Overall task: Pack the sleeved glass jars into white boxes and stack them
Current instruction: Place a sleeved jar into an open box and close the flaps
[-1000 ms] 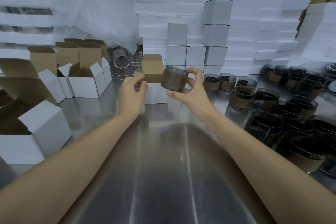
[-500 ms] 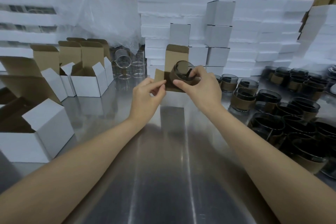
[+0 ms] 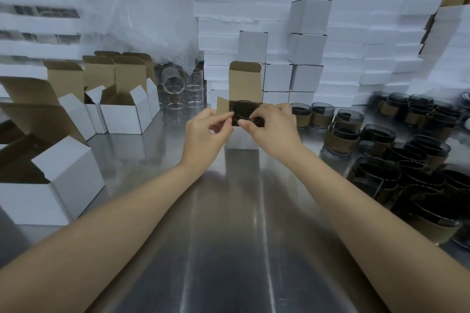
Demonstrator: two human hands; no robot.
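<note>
Head view: a white box (image 3: 241, 140) stands on the steel table (image 3: 229, 236) at centre. Its brown lid flap is upright at the back and a side flap is splayed to the left. A sleeved jar (image 3: 243, 112) sits in its open mouth, partly sunk. The jar's dark rim shows as an oval, so its short axis tips up and toward the person rather than standing plumb.

The right hand (image 3: 276, 127) has its fingers curled over the jar's near rim. The left hand (image 3: 207, 131) pinches the box's front left edge between thumb and forefinger.

To the left are open boxes (image 3: 124, 115) with flaps raised and brown insides showing. Behind are closed boxes (image 3: 308, 42), stacked in columns against white foam slabs (image 3: 229, 7). More sleeved jars (image 3: 342, 136) crowd the table on the right. Clear glass jars (image 3: 178, 90) stand under a crumpled plastic sheet (image 3: 152, 10).

A second ago the jar was held side-on in the air to the right of the box. Half a second ago it was tilted at the opening. It is now lower, inside the flaps, and the hands have drawn closer together.
</note>
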